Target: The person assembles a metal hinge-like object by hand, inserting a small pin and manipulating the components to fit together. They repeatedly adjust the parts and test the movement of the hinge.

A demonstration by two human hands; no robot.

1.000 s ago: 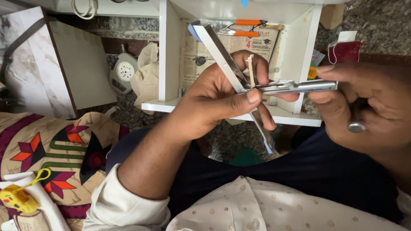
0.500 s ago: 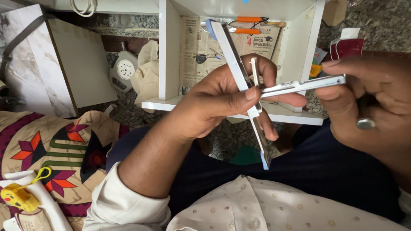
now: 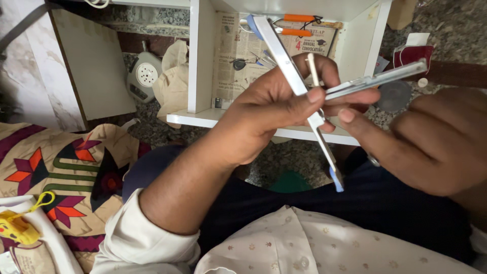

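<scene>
My left hand (image 3: 274, 114) grips a folding metal razor at its pivot. The razor's long white-and-silver handle (image 3: 284, 58) slants from upper left down to a blue tip (image 3: 337, 181) over my lap. Its silver arm (image 3: 385, 77) sticks out to the upper right, and a thin pale strip (image 3: 312, 68) stands up between my fingers. My right hand (image 3: 431, 139) is off the arm's end. Its forefinger tip (image 3: 347, 115) touches my left fingers just under the arm. It holds nothing I can see, and a ring (image 3: 374, 161) sits on one finger.
A white shelf unit (image 3: 200, 66) lined with newspaper stands ahead, with orange-handled pliers (image 3: 302, 25) inside. A white round device (image 3: 143, 76) and a beige cloth (image 3: 172, 81) lie left of it. A patterned cloth (image 3: 66, 167), a yellow toy (image 3: 15, 228) and a red pouch (image 3: 413, 53) lie around.
My right hand let go of the silver arm's end and dropped lower, its forefinger now under the pivot. The arm tilted upward and the razor shifted slightly right.
</scene>
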